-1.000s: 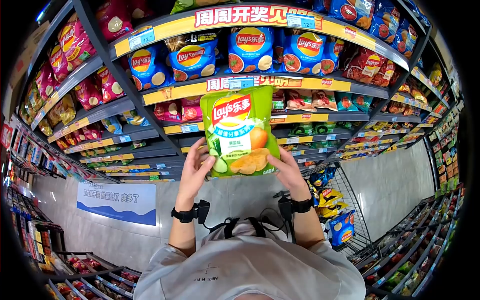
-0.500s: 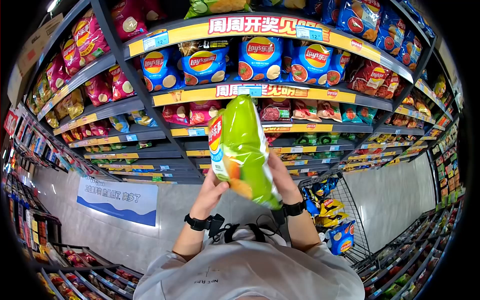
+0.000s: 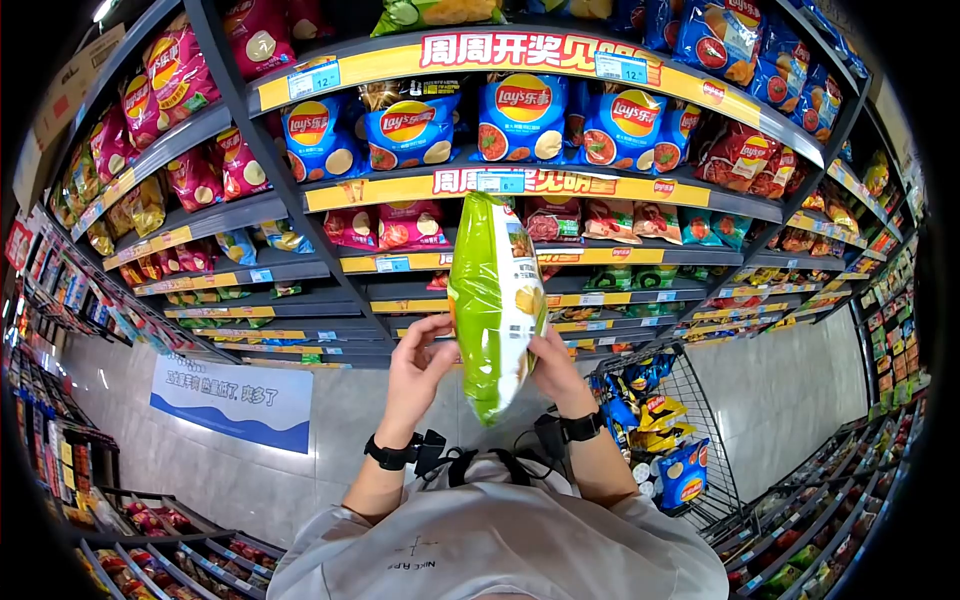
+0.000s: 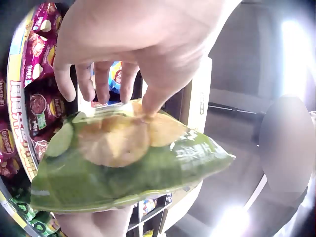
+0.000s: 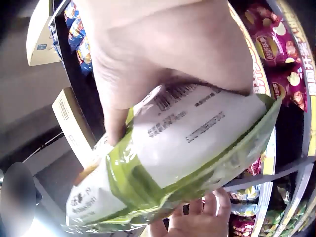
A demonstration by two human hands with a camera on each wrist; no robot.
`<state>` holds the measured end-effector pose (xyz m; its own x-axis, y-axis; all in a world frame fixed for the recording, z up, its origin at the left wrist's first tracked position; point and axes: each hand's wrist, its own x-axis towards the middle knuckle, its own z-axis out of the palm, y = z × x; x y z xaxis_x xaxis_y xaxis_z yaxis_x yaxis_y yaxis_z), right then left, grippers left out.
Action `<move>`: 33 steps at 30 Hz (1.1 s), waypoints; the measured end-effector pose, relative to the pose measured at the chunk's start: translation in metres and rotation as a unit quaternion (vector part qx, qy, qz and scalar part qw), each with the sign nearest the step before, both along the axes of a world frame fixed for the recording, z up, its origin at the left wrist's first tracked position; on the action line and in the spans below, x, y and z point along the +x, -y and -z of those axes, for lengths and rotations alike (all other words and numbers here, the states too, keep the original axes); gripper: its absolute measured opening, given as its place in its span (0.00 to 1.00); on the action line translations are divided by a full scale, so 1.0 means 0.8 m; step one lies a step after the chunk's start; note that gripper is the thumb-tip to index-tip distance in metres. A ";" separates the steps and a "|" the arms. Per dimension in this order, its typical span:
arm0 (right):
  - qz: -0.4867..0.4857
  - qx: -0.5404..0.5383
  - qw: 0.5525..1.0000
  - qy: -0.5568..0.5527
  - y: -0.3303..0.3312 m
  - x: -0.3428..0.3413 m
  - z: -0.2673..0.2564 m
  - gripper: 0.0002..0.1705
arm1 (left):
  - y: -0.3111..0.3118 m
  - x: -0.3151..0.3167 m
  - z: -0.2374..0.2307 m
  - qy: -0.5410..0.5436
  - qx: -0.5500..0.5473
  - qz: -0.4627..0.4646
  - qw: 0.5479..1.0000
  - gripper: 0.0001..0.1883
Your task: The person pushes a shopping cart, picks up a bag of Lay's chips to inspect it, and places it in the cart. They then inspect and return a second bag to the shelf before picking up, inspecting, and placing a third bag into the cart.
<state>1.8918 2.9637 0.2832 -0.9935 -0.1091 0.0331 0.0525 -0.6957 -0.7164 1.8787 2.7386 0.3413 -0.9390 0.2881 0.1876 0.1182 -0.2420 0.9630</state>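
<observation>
A green bag of potato chips (image 3: 487, 310) stands almost edge-on before the shelf in the head view, its green front to the left and white printed back to the right. My right hand (image 3: 560, 375) grips its right side. In the right wrist view that hand's thumb and fingers close round the white back (image 5: 182, 133) of the bag. My left hand (image 3: 418, 370) is at the bag's left side with loosely extended fingers. The left wrist view shows its thumb tip at the pictured front (image 4: 113, 143), the other fingers spread apart.
Shelves ahead hold blue chip bags (image 3: 520, 118) and magenta bags (image 3: 410, 225), with price tags (image 3: 500, 182) on the shelf edges. A wire shopping cart (image 3: 715, 430) holding several bags and cans stands at my right. A floor sign (image 3: 232, 405) lies to the left.
The chip bag has turned from front-facing to nearly edge-on, so its white back shows. My left hand has loosened its hold on it, while the right keeps its grip.
</observation>
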 end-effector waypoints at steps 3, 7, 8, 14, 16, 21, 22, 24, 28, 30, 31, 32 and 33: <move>0.043 0.110 0.993 -0.004 -0.002 0.000 -0.036 0.32 | 0.006 -0.006 -0.011 0.027 0.020 -0.018 0.999 0.20; 0.072 0.163 0.983 -0.046 -0.005 0.001 -0.057 0.32 | 0.013 -0.011 -0.008 0.082 -0.016 -0.010 0.996 0.27; 0.058 0.163 0.984 -0.053 -0.006 0.003 -0.062 0.32 | 0.012 -0.009 -0.010 0.094 -0.042 0.008 0.995 0.29; 0.037 0.237 0.966 -0.095 -0.014 0.013 -0.065 0.36 | 0.008 -0.009 -0.005 0.063 -0.013 0.008 0.998 0.28; 0.067 0.197 0.975 -0.075 -0.020 0.008 -0.052 0.41 | 0.012 -0.009 -0.005 0.056 0.005 0.015 0.998 0.27; -0.042 0.139 0.989 -0.040 -0.037 0.014 -0.030 0.45 | 0.011 -0.006 0.003 0.077 -0.001 0.046 0.996 0.25; -0.072 0.152 0.986 -0.002 -0.039 0.016 -0.023 0.45 | 0.009 -0.005 0.004 0.077 -0.003 0.053 0.996 0.25; -0.063 0.181 0.982 -0.002 -0.036 0.011 -0.024 0.44 | 0.009 -0.004 0.004 0.077 -0.006 0.051 0.996 0.24; -0.057 0.197 0.978 0.025 -0.026 0.011 -0.046 0.36 | 0.012 -0.006 0.011 0.091 0.003 0.055 0.994 0.24; -0.054 0.197 0.979 0.020 -0.024 0.010 -0.049 0.33 | 0.012 -0.008 0.011 0.097 -0.004 0.056 0.994 0.24; -0.047 0.192 0.980 0.009 -0.023 0.010 -0.050 0.32 | 0.012 -0.008 0.009 0.099 -0.001 0.054 0.994 0.25; -0.039 0.186 0.982 -0.002 -0.022 0.009 -0.050 0.31 | 0.012 -0.008 0.007 0.101 0.002 0.053 0.994 0.26; -0.039 0.186 0.982 -0.003 -0.023 0.008 -0.051 0.31 | 0.011 -0.009 0.005 0.101 0.001 0.053 0.994 0.26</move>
